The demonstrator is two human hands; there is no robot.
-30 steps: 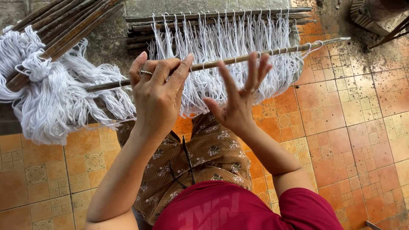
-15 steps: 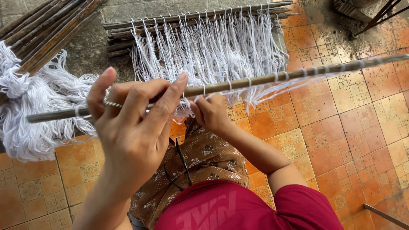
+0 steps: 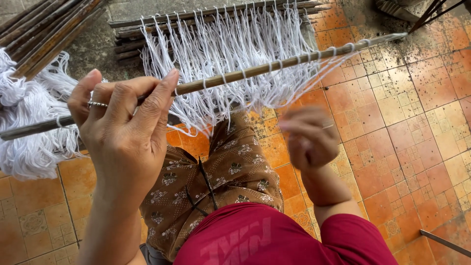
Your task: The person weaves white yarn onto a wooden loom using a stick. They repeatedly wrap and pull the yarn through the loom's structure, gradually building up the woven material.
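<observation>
My left hand (image 3: 122, 132), a ring on one finger, grips a long thin wooden rod (image 3: 274, 66) that runs from the left edge up to the right. Many white threads (image 3: 230, 49) loop over the rod and stretch back to a bundle of dark sticks (image 3: 211, 14) lying on the floor. My right hand (image 3: 309, 140) is blurred with motion, below the rod and clear of it, fingers loosely curled around nothing I can make out. My patterned brown skirt (image 3: 221, 176) and red shirt (image 3: 274, 235) fill the bottom of the view.
A heap of loose white yarn (image 3: 29, 122) lies at the left. More dark sticks (image 3: 44, 29) rest at the top left. Orange floor tiles (image 3: 407, 137) spread to the right, with a thin metal bar (image 3: 444, 243) at the bottom right.
My right hand has left the rod and dropped below it, moving fast. My left hand stays gripped on the rod, whose right end has tilted upward.
</observation>
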